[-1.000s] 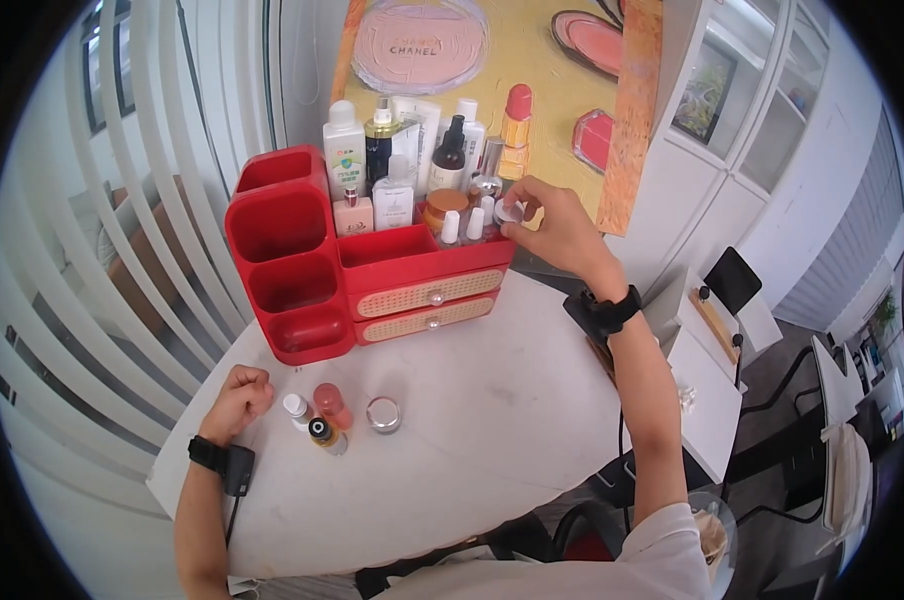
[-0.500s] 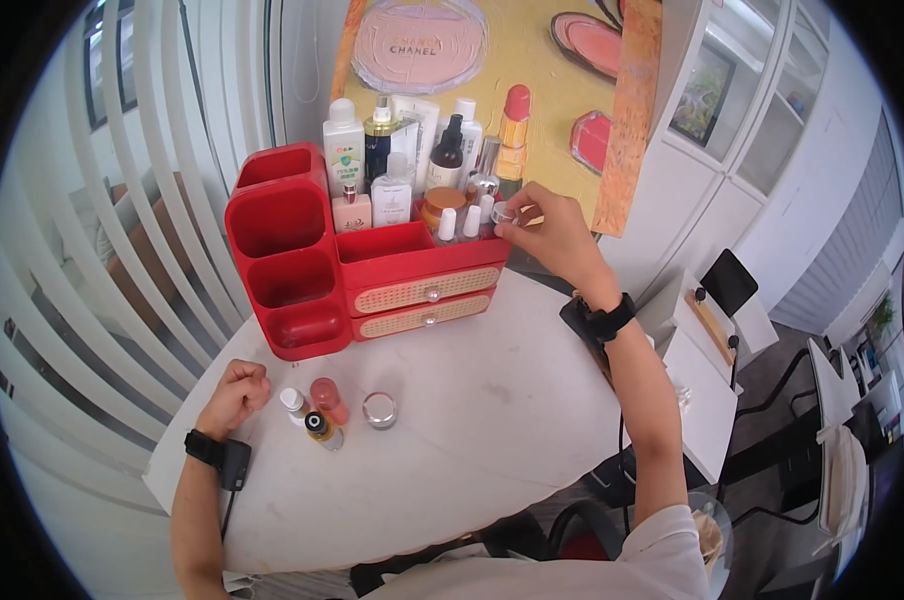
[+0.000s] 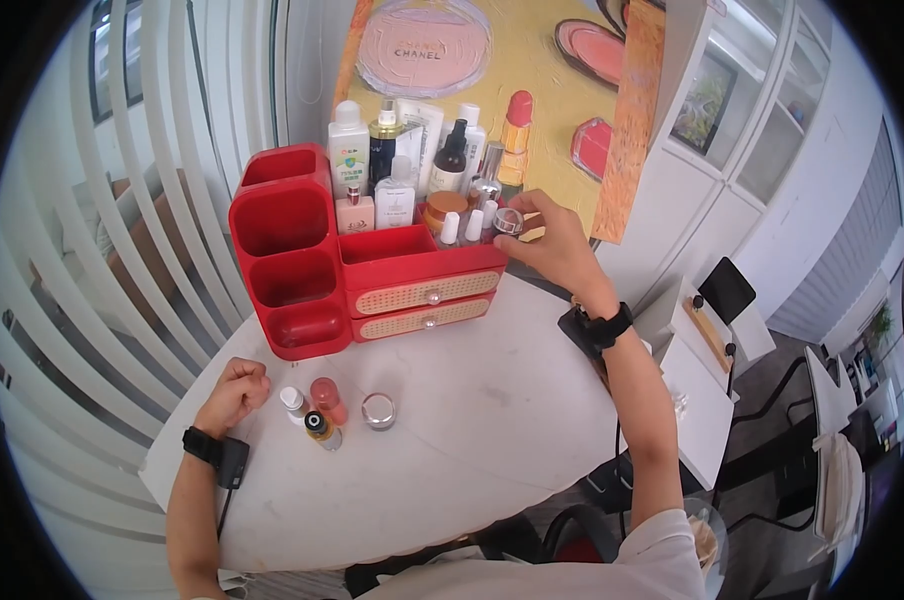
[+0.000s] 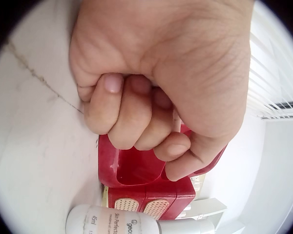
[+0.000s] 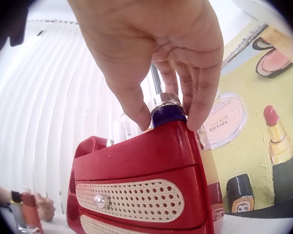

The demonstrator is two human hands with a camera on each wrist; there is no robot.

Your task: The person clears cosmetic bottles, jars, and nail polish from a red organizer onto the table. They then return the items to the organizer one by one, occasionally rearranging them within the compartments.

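At the right end of a red organizer sits a dark blue jar with a silver lid. My right hand is around it, thumb on one side and fairly straight fingers on the other, spread a little wider than the lid. The fingertips reach down to the organizer's rim. My left hand rests on the white table as a fist, its fingertips tucked to the palm with nothing seen in it. Beside it stand a white-capped bottle, a pink-capped bottle and a black-capped bottle. A silver-lidded jar is nearby.
Several bottles, a tube and an amber jar crowd the organizer's back and right sections. Its left column has rounded compartments, and two woven-front drawers face me. A painting leans behind; white slats stand left.
The thumb and fingers of my right hand have parted around the silver lid, which now shows more fully. My left hand stays in place; the view shifts slightly.
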